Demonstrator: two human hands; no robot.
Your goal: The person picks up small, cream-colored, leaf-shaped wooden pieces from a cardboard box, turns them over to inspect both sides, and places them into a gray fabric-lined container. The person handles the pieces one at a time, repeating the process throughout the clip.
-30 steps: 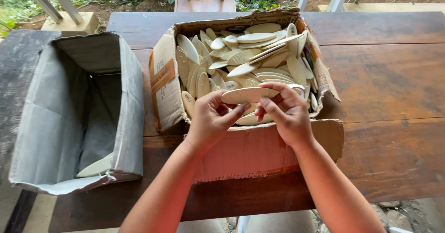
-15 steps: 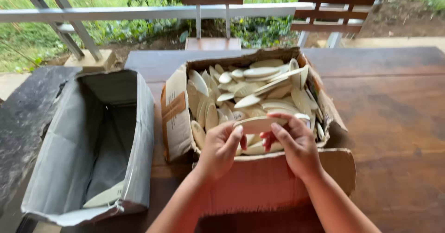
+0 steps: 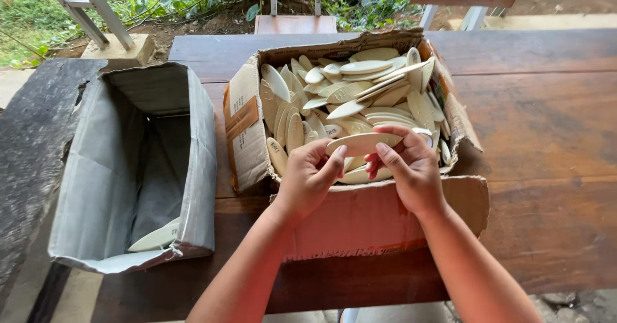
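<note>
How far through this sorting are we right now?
Barely begun, it seems. Done: one oval wooden piece lies in the grey box. In hand: left hand and right hand hold one oval piece between them. Left: the cardboard box is full of pieces.

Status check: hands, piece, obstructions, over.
Left hand and right hand both pinch one pale oval wooden piece above the full cardboard box. Grey-lined box alongside. Nothing in the way.

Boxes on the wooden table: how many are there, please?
2. The brown cardboard box, full of pale oval pieces, sits at centre beneath both hands. The grey box stands left of it, holding one oval piece; its deep inside may hide more.
</note>
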